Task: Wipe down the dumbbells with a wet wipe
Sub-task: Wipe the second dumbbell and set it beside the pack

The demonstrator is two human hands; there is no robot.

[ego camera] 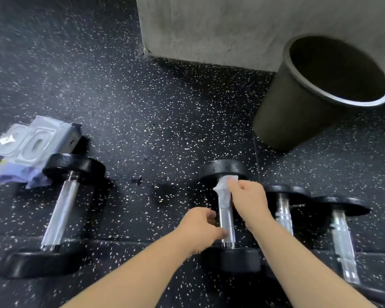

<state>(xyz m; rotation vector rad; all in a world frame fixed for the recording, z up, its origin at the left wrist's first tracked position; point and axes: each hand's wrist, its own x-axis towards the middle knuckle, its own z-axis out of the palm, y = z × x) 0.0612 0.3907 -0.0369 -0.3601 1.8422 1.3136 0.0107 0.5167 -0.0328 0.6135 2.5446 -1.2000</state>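
Left hand [200, 227] grips dumbbell [226, 216] handle, right hand [249, 196] pinches wipe [223, 192]; bin [298, 112] interior dark.

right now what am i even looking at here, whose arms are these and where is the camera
The camera sits on a person's head and looks down at their own two bare arms, so there is no machine here. The floor is dark speckled rubber. Four dumbbells lie on it; the hands work on the middle dumbbell. The right hand pinches a white wet wipe laid along the metal handle, near the far end. The left hand grips the handle nearer the person, steadying it. At far left lies an open pack of wipes, beside another dumbbell. Two more dumbbells lie to the right. A dark bin stands at upper right, by a grey concrete block.
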